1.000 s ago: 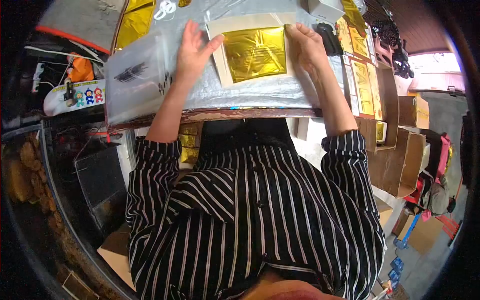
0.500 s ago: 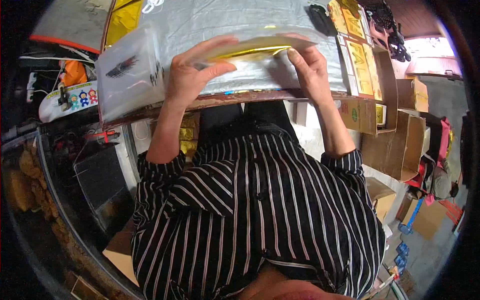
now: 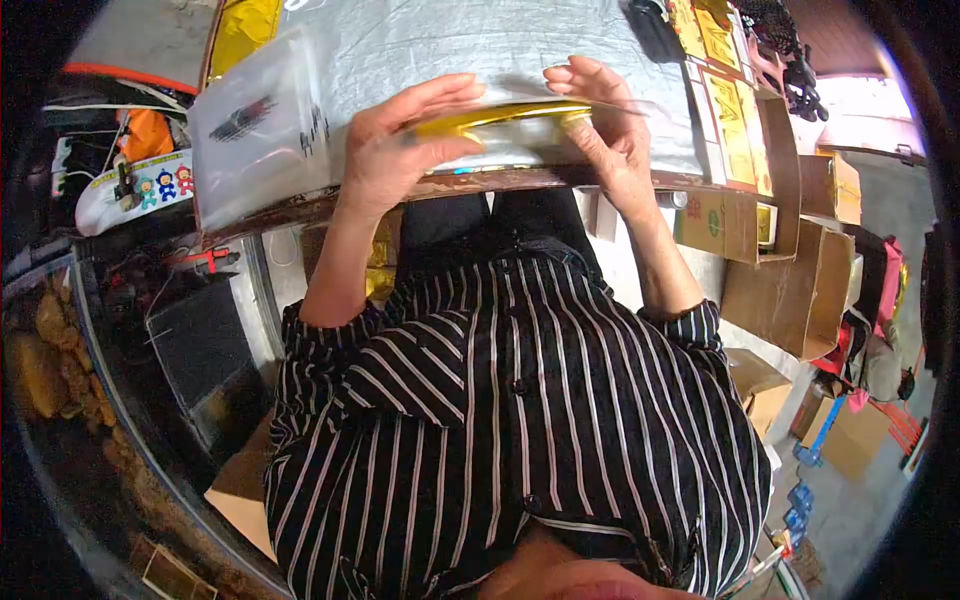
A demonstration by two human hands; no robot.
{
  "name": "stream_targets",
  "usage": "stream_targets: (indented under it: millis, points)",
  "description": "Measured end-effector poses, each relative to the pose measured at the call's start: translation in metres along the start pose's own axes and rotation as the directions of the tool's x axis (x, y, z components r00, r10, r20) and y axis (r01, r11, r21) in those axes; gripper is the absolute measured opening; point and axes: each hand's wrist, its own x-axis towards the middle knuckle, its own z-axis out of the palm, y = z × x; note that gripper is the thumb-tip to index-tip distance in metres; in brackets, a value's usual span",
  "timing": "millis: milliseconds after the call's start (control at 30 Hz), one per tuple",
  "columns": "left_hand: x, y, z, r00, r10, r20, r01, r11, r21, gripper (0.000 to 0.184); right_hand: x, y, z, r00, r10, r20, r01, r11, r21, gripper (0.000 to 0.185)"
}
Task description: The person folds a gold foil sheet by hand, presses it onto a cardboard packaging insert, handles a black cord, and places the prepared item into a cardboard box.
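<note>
Both hands hold a gold foil packet [image 3: 500,116] in thin clear plastic, seen nearly edge-on above the near edge of the table; motion blurs its outline. My left hand [image 3: 385,145] is curled around its left end, fingers above and thumb below. At the other end, the thumb of my right hand [image 3: 618,140] presses on the packet, while its fingers bend over the far side. Whether anything lies inside the gold layer I cannot tell.
Clear plastic bags [image 3: 250,130] lie at the table's left, near gold material [image 3: 245,35]. The table [image 3: 480,45] has a grey sheet over it. Printed yellow packs [image 3: 735,125] and a black object [image 3: 655,30] are at right, with cardboard boxes [image 3: 775,285] below.
The packet and both hands have come slightly lower, nearer my body. The fingers of my right hand show more clearly above the packet, which has tilted closer to edge-on.
</note>
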Motion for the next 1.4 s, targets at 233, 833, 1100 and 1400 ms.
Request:
stream_targets:
  millis: [233, 833, 1100, 1400]
  points:
    - [0.037, 0.009, -0.021, 0.953, -0.1, -0.286, 0.147, 0.978, 0.146, 0.058, 0.035, -0.009, -0.011, 0.969, 0.129, -0.21, -0.161, 0.976, -0.146, 0.021]
    - [0.079, -0.072, -0.033, 0.917, 0.263, 0.301, -0.196, -0.359, 0.912, 0.102, 0.078, 0.059, -0.011, 0.953, -0.162, 0.255, 0.283, 0.189, -0.94, 0.062]
    - [0.071, -0.069, -0.018, 0.983, 0.049, 0.177, -0.184, 0.232, 0.955, 0.109, 0.066, 0.069, -0.006, 0.954, 0.059, 0.294, 0.274, 0.227, -0.935, 0.074]
    - [0.074, -0.058, -0.019, 0.987, -0.05, 0.151, -0.132, 0.268, 0.954, 0.11, 0.07, 0.06, -0.008, 0.946, 0.126, 0.299, 0.261, 0.25, -0.932, 0.076]
